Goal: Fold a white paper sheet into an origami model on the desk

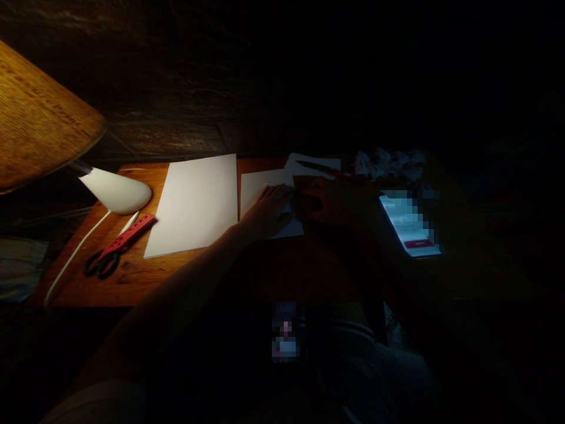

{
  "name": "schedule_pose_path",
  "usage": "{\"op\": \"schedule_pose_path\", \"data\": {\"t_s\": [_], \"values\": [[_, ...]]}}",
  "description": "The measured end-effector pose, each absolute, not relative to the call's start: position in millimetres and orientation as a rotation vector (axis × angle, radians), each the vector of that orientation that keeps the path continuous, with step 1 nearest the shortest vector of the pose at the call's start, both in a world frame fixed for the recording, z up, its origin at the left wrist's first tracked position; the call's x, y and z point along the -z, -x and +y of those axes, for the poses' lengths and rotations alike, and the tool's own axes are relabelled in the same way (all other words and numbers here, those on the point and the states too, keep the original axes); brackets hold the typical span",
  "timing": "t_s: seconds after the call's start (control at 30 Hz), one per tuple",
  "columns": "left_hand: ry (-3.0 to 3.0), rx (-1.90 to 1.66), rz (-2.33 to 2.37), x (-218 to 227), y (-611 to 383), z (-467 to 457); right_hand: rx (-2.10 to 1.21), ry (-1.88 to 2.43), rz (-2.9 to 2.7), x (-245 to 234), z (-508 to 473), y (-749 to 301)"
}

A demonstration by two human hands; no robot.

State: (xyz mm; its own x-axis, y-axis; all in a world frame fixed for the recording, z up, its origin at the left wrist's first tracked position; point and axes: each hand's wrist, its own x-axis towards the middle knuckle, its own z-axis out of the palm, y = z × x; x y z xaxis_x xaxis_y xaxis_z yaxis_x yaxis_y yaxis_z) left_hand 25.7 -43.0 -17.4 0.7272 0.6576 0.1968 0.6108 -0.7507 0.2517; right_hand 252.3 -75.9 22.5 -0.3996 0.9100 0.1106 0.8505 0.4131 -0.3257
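1. We have our left hand (267, 212) flat and open on a small paper sheet (258, 191), on the tabletop (132, 282).
2. Our right hand (329, 203) sits in shadow just right of it; grip: cannot tell.
3. Large white sheet (194, 203) lies left of them; scissors (102, 263) and red ruler (128, 235) beyond it.
4. Lit phone (408, 227) lies right.

The only view looks from the person's head, forward and down, close above the surface (132, 277), with the hands (267, 212) just below centre and a lamp (115, 190) at left.
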Motion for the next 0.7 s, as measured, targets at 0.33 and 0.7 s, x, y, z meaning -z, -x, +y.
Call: {"op": "schedule_pose_path", "data": {"t_s": [0.33,0.7], "values": [[-2.757,-0.381,1.032,15,-27,-44,-0.263,1.643,-2.357,-30,-79,-252],[-2.754,-0.373,1.047,14,-27,-44,-0.257,1.785,-2.215,-33,-79,-258]]}}
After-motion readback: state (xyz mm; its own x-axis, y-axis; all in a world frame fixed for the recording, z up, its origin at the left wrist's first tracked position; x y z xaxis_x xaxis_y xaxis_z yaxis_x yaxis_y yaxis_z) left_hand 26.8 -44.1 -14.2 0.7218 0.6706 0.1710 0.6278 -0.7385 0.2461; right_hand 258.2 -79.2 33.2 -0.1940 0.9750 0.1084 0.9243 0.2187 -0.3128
